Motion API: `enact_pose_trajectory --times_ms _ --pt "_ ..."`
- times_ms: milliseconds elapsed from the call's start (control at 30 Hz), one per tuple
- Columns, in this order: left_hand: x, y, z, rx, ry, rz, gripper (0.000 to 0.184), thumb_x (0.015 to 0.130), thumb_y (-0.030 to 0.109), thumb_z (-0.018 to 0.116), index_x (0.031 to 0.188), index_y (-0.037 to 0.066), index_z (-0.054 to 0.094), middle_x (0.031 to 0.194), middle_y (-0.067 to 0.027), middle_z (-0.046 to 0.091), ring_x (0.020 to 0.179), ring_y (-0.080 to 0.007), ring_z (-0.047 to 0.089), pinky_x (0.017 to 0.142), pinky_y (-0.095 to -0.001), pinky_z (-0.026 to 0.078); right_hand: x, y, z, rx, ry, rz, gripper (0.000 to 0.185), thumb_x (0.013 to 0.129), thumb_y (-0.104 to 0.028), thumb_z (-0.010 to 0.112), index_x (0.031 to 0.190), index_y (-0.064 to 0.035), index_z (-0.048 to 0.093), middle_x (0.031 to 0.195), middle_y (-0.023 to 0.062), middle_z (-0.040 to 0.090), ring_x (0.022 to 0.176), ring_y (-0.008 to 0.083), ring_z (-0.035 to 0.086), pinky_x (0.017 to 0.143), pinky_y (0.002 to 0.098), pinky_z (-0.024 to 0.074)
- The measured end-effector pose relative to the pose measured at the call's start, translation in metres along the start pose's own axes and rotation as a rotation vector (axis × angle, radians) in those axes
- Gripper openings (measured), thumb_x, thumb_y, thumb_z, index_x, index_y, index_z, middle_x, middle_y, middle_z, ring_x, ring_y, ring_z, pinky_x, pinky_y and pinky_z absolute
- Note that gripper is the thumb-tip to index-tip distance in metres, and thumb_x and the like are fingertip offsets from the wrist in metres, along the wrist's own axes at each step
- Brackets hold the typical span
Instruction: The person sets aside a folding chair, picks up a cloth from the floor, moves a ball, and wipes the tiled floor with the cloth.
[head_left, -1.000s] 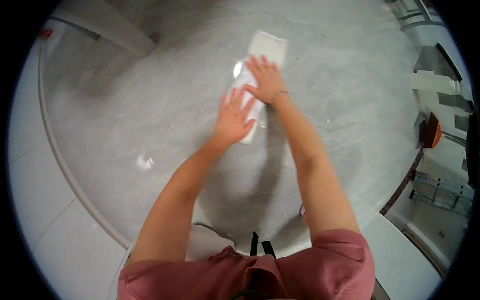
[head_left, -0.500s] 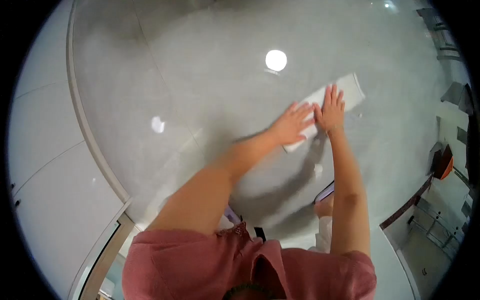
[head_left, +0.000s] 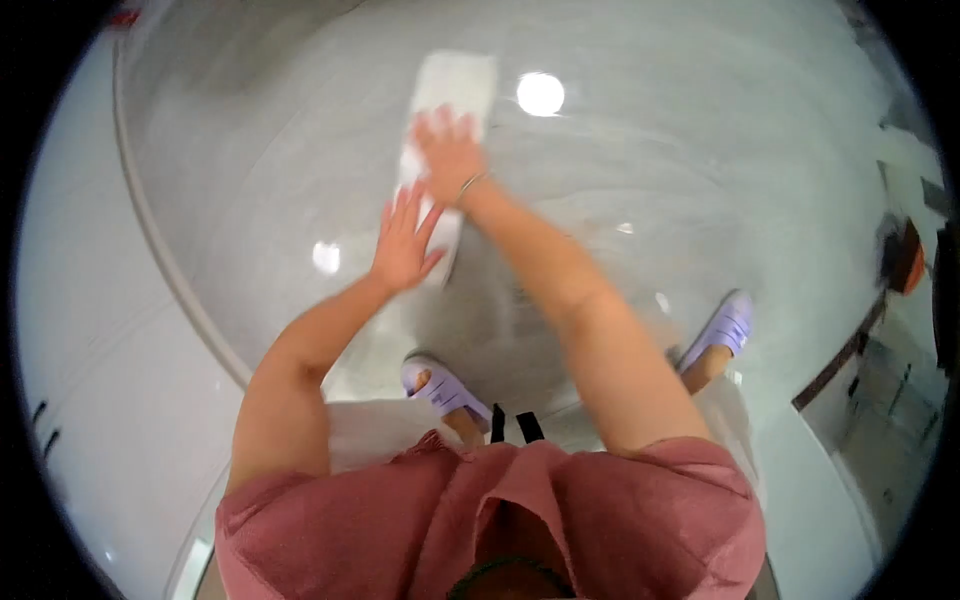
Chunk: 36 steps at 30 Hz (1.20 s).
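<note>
A folded white cloth lies flat on the glossy grey floor, running away from me at a slight slant. My right hand, with a thin bracelet at the wrist, presses flat on its middle with the fingers spread. Lower down, my left hand has its fingers stretched over the cloth's near left side. Neither hand is closed around the cloth. Motion blurs the right fingers a little, and the hands cover part of the cloth.
Lilac slippers are on my feet, set wide apart. White cabinet fronts line the left, with a pale strip at their base. Toward the right edge stand an orange item and a dark-edged step. Ceiling lights reflect in the floor.
Both hands and the cloth have swept from the right toward the left, and the cloth has turned more lengthwise. My view has shifted, so both slippers now show more fully.
</note>
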<state>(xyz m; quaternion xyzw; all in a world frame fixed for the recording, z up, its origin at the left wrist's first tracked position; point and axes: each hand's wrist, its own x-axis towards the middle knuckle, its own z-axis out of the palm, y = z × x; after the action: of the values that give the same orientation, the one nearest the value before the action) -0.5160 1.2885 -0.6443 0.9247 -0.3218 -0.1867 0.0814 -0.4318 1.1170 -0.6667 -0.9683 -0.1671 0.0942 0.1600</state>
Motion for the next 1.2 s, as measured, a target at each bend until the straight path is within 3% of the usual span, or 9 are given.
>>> enact_pose_trajectory --times_ms 167,267,400,500,567,767,933,1067,1200 --pt "-0.092 0.056 0.006 -0.027 -0.379 0.070 0.094 0.078 0.037 0.074 0.150 0.004 0.024 0.151 -0.0384 0.006 0.140 -0.0558 0.007 0.113 -0.0617 0.013 -0.104 -0.044 0.020 0.011 -0.106 -0.300 0.072 0.086 -0.038 0.059 0.148 -0.0114 0.036 0.159 0.0057 0.022 0.147 0.0325 0.014 0.117 0.0530 0.0150" --pt "-0.096 0.093 -0.003 -0.035 -0.518 0.136 0.091 0.080 0.037 0.072 0.149 0.001 0.024 0.150 -0.0384 0.009 0.139 -0.0559 0.011 0.114 -0.0582 0.015 -0.148 -0.033 0.040 0.033 -0.070 -0.346 0.070 0.087 -0.041 0.058 0.148 -0.0135 0.036 0.159 0.0034 0.021 0.147 0.0291 0.013 0.117 0.0509 0.0146" --pt "-0.087 0.118 -0.002 -0.080 -0.512 -0.035 0.082 0.087 0.038 0.064 0.147 -0.001 0.027 0.151 -0.0358 0.012 0.140 -0.0531 0.012 0.116 -0.0532 0.014 -0.145 -0.022 0.043 0.125 -0.096 -0.420 0.066 0.090 -0.043 0.054 0.148 -0.0144 0.037 0.159 0.0031 0.020 0.148 0.0273 0.009 0.119 0.0493 0.0087" --pt "-0.098 0.122 0.028 -0.202 -0.370 -0.202 0.080 0.087 0.035 0.064 0.146 -0.004 0.026 0.151 -0.0350 0.011 0.140 -0.0536 0.013 0.116 -0.0509 0.015 -0.146 -0.020 0.043 0.108 -0.085 -0.495 0.066 0.091 -0.045 0.052 0.148 -0.0159 0.035 0.160 0.0023 0.018 0.148 0.0261 0.008 0.119 0.0487 0.0070" --pt "-0.101 0.137 0.045 -0.214 -0.144 -0.285 0.082 0.083 0.023 0.069 0.146 -0.004 0.024 0.151 -0.0340 0.013 0.138 -0.0553 0.014 0.115 -0.0536 0.017 -0.146 -0.017 0.039 0.073 -0.069 -0.503 0.069 0.089 -0.046 0.056 0.148 -0.0155 0.036 0.159 0.0011 0.020 0.148 0.0247 0.010 0.120 0.0467 0.0094" --pt "-0.069 0.205 0.069 -0.110 -0.040 -0.651 0.090 0.079 0.023 0.071 0.148 -0.004 0.020 0.153 -0.0331 0.007 0.142 -0.0537 0.005 0.114 -0.0602 0.012 -0.126 0.011 0.015 0.132 -0.188 -0.691 0.075 0.085 -0.051 0.058 0.147 -0.0153 0.037 0.159 0.0009 0.022 0.148 0.0251 0.011 0.119 0.0478 0.0094" --pt "0.012 0.278 0.066 -0.156 0.024 -0.678 0.097 0.077 0.028 0.072 0.150 -0.003 0.016 0.156 -0.0298 0.006 0.142 -0.0527 0.003 0.115 -0.0601 0.008 -0.136 0.115 -0.032 0.210 -0.182 -0.745 0.076 0.083 -0.052 0.059 0.147 -0.0158 0.037 0.158 0.0011 0.025 0.147 0.0252 0.015 0.119 0.0484 0.0125" --pt "0.114 0.346 0.071 -0.183 0.035 -0.612 0.092 0.080 0.041 0.068 0.149 0.000 0.023 0.156 -0.0278 0.008 0.144 -0.0499 0.003 0.114 -0.0621 0.006 -0.150 0.235 -0.080 0.050 -0.221 -0.688 0.078 0.083 -0.052 0.061 0.148 -0.0179 0.034 0.158 0.0012 0.024 0.147 0.0257 0.017 0.119 0.0492 0.0138" --pt "0.208 0.406 0.059 -0.254 -0.008 -0.524 0.089 0.084 0.043 0.065 0.150 0.000 0.023 0.157 -0.0251 0.008 0.144 -0.0481 0.002 0.114 -0.0617 0.006 -0.168 0.345 -0.122 0.023 -0.282 -0.546 0.083 0.080 -0.049 0.064 0.150 -0.0192 0.031 0.159 -0.0004 0.020 0.148 0.0247 0.013 0.119 0.0486 0.0123"
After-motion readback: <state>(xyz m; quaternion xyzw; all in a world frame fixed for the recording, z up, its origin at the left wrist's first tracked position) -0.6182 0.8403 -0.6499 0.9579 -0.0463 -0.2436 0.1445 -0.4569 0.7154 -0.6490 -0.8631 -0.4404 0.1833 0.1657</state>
